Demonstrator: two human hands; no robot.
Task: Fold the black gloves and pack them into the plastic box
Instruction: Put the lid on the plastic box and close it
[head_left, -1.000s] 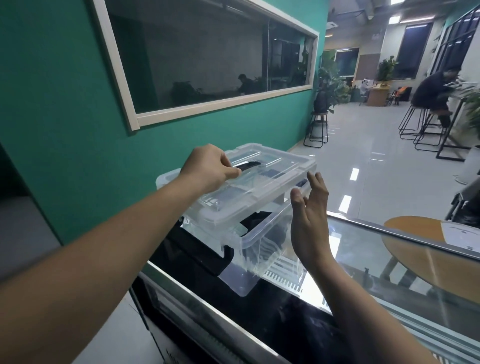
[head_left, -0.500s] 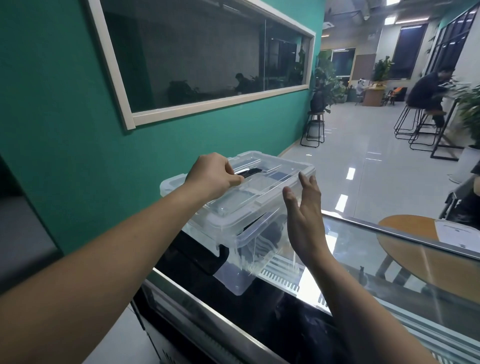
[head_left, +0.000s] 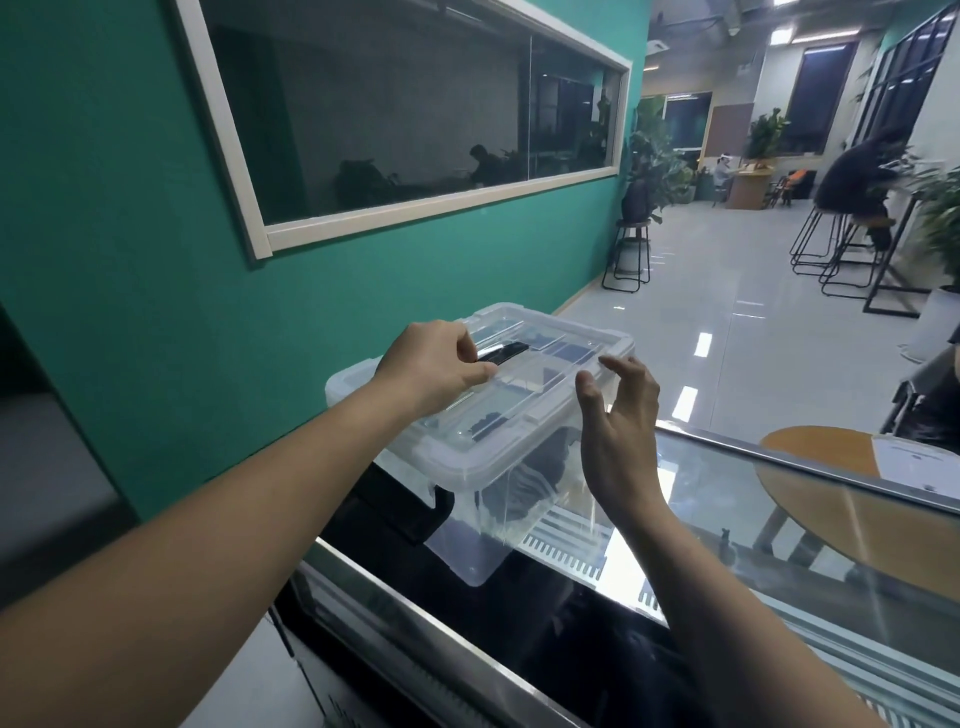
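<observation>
— The lid (head_left: 524, 395) has come down: a second ago its right side stood off the rim, and now it lies level on the plastic box (head_left: 498, 540). My right hand (head_left: 618, 447) was flat beside the box; its fingers now bend in toward the lid's right edge.

— What about each grip?

— The left hand (head_left: 431, 366) pinches a ridge on top of the lid. The right grip is loose and holds nothing. I cannot tell whether its fingertips touch the edge.

— And the gloves?

— The black gloves (head_left: 545, 462) are inside, dark through the clear wall, and the box sits on the glass tabletop (head_left: 519, 613). I judge the packing done, with only the clips left to press shut.
</observation>
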